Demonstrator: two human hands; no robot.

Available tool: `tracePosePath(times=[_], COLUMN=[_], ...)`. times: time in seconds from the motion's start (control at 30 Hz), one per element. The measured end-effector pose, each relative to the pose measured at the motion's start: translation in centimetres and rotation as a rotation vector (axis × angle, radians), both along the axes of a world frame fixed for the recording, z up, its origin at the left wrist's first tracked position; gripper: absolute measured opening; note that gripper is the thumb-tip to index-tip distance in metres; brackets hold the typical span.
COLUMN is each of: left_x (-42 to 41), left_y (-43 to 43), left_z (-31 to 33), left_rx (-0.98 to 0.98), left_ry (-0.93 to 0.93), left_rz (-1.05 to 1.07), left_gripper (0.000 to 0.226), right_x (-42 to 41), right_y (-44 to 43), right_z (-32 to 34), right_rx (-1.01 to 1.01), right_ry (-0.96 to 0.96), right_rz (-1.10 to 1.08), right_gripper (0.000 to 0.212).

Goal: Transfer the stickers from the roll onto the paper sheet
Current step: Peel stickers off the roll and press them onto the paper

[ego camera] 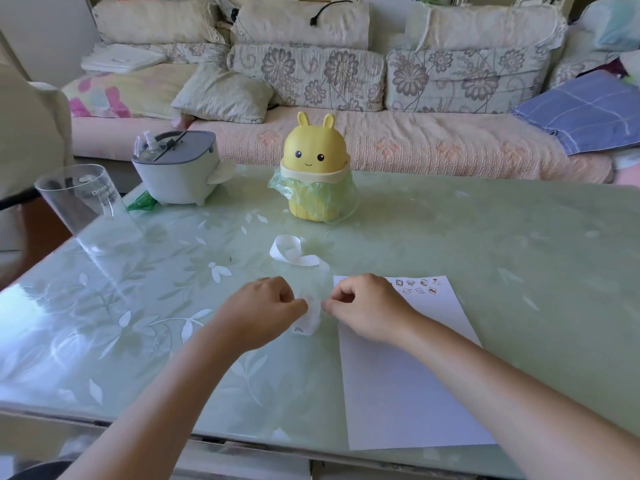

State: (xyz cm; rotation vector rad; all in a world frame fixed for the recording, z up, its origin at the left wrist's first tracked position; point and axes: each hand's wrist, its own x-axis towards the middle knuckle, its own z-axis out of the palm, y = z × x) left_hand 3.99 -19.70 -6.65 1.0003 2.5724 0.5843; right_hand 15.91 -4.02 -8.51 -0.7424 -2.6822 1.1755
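A pale green glass counter (450, 220) with leaf patterns reflects daylight at left; a floral-cushioned sofa (381, 140) spans the far side.

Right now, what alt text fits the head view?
The left hand and right hand pinch a sticker strip over a green glass table. A paper sheet at right bears stickers near its far edge; a yellow bunny bin stands behind.

Both hands meet above a green glass table (138, 306): the left hand (266, 306) and right hand (360, 306) each pinch the sticker strip (310, 318), whose curled tail (291, 252) lies beyond them. The paper sheet (398, 375), under the right forearm, bears small stickers (419, 286) near its far edge. A yellow rabbit-eared bin (313, 168) stands farther back.
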Motion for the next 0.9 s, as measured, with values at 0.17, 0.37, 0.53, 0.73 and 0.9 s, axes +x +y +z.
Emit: tracePosePath(times=[0.17, 0.37, 0.53, 0.73, 0.9], left_x=[-0.1, -0.1, -0.1, 0.3, 0.0], left_y=[0.6, 1.2, 1.5, 1.5, 1.8], left_z=[-0.7, -0.2, -0.1, -0.4, -0.1], left_rx=[0.098, 0.347, 0.460, 0.332, 0.543], left_ry=[-0.136, -0.290, -0.370, 0.093, 0.062], left_rz=[-0.014, 0.088, 0.140, 0.095, 0.169], left_gripper=[0.021, 0.037, 0.043, 0.043, 0.045], right_x=[-0.3, -0.7, -0.9, -0.9, -0.7], right_y=[-0.8, -0.8, -1.0, -1.2, -1.0], right_z=[0.2, 0.9, 1.5, 2.0, 2.2], right_rx=[-0.034, -0.212, -0.346, -0.519, -0.591], right_ry=[-0.045, 0.054, 0.145, 0.053, -0.097], right_rz=[0.005, -0.068, -0.059, -0.063, -0.131], right_gripper=[0.038, 0.027, 0.026, 0.022, 0.023])
